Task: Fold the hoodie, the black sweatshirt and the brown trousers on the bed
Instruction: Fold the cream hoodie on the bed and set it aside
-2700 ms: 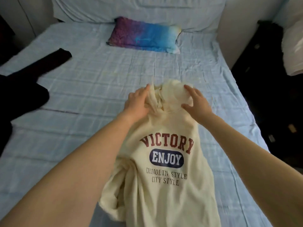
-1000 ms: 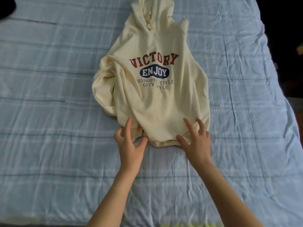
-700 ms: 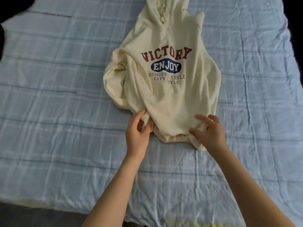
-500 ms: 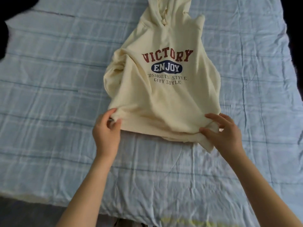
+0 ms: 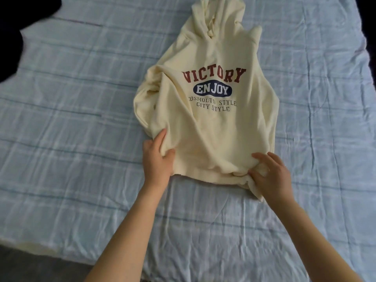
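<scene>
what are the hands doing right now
Left hand: closed, pinching the hoodie at its lower left corner.
Right hand: closed, gripping the hoodie's lower right hem.

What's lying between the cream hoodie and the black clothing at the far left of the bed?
Nothing but bare blue checked sheet lies between the hoodie and the black clothing; the head view shows that stretch.
</scene>
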Demonstrator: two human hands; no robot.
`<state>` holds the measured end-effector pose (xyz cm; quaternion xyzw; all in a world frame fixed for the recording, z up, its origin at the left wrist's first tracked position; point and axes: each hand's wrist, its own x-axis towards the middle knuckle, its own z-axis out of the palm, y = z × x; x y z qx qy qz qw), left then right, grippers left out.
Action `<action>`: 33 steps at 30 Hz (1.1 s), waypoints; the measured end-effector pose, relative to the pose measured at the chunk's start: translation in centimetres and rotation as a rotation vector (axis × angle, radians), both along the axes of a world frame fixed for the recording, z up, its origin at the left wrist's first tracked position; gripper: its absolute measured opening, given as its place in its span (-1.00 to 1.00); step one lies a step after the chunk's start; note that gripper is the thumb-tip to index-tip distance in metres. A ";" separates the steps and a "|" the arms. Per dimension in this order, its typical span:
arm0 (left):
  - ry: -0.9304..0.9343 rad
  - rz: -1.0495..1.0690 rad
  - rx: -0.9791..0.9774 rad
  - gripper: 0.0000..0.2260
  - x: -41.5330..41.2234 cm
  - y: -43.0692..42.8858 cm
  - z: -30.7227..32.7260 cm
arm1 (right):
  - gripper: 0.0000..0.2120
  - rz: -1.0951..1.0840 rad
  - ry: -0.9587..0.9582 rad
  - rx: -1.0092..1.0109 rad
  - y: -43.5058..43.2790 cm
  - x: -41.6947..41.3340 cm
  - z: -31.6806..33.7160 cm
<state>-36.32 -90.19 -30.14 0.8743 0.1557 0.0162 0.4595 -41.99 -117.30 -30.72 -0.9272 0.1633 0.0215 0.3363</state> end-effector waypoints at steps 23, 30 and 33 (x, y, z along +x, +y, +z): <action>-0.035 0.077 -0.243 -0.55 1.6 9.1 0.0 | -0.43 0.293 -0.033 -0.144 10.2 2.8 3.4; 0.163 -0.028 -0.606 -0.82 9.8 9.8 -4.0 | -0.33 0.356 -0.084 -0.044 22.3 11.8 0.0; 0.095 0.027 -0.507 -0.94 10.3 10.4 -4.0 | -0.31 0.377 0.018 -0.180 23.4 12.7 -0.9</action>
